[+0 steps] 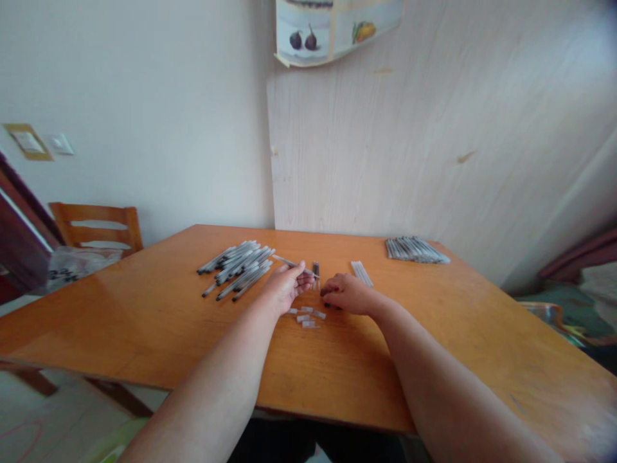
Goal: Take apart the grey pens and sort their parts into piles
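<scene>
A wooden table (193, 347) spans the scene. At its left stands a chair (99, 214), beside which a clear plastic bag (94, 260) holds small black pieces. Beyond the table's right edge, a see-through container (537, 310) is partly visible; its contents are too blurred to name. On the tabletop, a loose pile of dark-ended pens (241, 263) lies left of the hands; a flatter, aligned bundle of pens (417, 249) lies at the far right, and whether it is wrapped cannot be told.

The right hand (351, 294) is low over the table, fingers curled downward; whether they grip anything cannot be told. The left hand (289, 286) pinches a slender pen (284, 260) between thumb and fingers, with little gap, above the table's middle. The step in hand appears to be work on this single pen; the next move seems to call for a steady pinch and fine fingertip alignment.

Clear rods (361, 273) lie side by side beyond the right hand, and short dark rods (315, 269) between the hands. Nearer, clear caps (304, 318) are scattered loose; small dark pieces (328, 305) show beneath the right fingers.
</scene>
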Tool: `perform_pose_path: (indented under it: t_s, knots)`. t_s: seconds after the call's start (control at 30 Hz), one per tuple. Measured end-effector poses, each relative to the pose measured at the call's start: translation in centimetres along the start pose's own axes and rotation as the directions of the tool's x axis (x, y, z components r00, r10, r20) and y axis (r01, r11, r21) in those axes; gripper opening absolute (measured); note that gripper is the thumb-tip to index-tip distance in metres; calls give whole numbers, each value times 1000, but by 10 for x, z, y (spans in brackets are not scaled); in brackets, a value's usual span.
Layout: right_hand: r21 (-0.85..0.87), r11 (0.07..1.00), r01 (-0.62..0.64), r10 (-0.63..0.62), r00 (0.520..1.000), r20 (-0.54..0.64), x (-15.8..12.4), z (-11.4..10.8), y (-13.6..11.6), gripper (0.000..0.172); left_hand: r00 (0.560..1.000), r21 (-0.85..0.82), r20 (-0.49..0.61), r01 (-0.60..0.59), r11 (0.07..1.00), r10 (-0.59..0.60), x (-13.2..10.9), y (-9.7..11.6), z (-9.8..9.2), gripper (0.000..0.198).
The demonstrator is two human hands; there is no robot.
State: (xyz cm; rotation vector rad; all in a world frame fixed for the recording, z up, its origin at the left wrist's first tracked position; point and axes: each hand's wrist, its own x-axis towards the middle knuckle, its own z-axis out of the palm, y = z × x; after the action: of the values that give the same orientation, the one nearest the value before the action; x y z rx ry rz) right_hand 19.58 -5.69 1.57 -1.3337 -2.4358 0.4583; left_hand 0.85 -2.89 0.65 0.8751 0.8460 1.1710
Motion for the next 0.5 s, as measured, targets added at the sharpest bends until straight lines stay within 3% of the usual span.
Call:
perform_pose_path:
  t_s: [0.3, 0.5]
  knots:
    - [-121, 990, -72, 78, 996, 47, 0, 3, -2, 13, 1000, 9, 1, -6, 1000, 6, -3, 1, 2, 14]
    - [51, 984, -171, 174, 983, -61, -3, -4, 9, 12, 1000, 12, 6, -11, 1000, 11, 0, 0, 0, 14]
